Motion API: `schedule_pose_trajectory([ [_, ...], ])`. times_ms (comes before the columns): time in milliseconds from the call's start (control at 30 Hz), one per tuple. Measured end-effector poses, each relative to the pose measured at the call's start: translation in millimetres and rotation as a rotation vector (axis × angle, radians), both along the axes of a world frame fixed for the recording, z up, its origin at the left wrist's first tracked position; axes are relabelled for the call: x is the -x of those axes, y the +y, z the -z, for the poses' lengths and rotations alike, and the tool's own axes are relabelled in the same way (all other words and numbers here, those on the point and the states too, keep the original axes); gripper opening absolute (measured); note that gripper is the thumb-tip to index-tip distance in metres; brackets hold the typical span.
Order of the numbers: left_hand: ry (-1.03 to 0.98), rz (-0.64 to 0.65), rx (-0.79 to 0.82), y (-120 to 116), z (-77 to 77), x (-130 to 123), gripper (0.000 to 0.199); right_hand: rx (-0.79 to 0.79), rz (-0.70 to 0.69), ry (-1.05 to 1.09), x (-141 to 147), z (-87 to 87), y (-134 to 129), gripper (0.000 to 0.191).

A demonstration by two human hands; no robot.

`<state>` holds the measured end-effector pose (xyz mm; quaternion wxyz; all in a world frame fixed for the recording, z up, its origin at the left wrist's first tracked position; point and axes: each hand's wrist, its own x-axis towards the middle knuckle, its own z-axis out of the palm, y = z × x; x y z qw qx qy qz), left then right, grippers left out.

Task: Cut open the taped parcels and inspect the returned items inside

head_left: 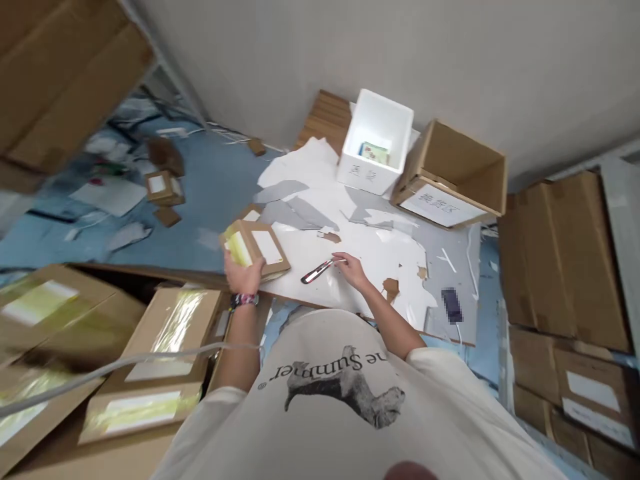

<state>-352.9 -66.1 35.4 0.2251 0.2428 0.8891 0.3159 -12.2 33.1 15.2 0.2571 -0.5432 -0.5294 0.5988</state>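
My left hand (243, 272) is closed on the near left end of a small cardboard box (267, 248) with a white label and yellow tape, at the table's left edge. Part of another small box shows behind it. My right hand (350, 268) is at the right end of a red and black utility knife (318, 271), fingers pinched on it above the table (345, 287). The knife points away to the left, toward the box, without touching it.
Behind stand a white foam box (375, 133) and an open carton (455, 177). Torn paper covers the tabletop. A dark phone (452, 305) with a cable lies at the right. Taped cartons (167, 333) fill the near left; more cartons (563, 260) are stacked right.
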Motion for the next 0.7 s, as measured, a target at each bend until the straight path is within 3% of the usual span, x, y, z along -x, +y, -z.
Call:
schedule_pose_trajectory([
  [67,0.108,0.161,-0.148,12,-7.0,-14,0.130,0.036,0.053,0.027,-14,2.4,2,0.033],
  [133,0.155,0.463,-0.261,29,-14.1,-49,0.135,0.084,0.197,0.049,-42,3.2,5,0.035],
  [233,0.101,0.964,-0.262,62,-20.0,-132,0.134,0.127,0.539,0.057,-105,-0.3,8,0.049],
  [333,0.141,1.333,-0.160,91,-14.0,-223,0.126,0.175,0.794,-0.005,-175,-6.0,3,0.061],
  [400,0.187,1.534,-0.141,100,-4.4,-269,0.120,0.234,0.815,-0.062,-213,-7.2,-7,0.066],
  [467,0.166,1.675,-0.167,100,8.2,-297,0.115,0.282,0.749,-0.090,-238,-3.6,-20,0.065],
  [533,0.066,1.648,-0.206,93,22.7,-306,0.107,0.287,0.666,-0.109,-251,5.4,-32,0.063],
  [567,0.007,1.543,-0.218,89,30.3,-306,0.102,0.267,0.630,-0.124,-254,11.4,-38,0.061],
  [700,-0.307,0.798,-0.135,77,55.9,-294,0.083,0.157,0.537,-0.167,-254,36.0,-50,0.057],
])
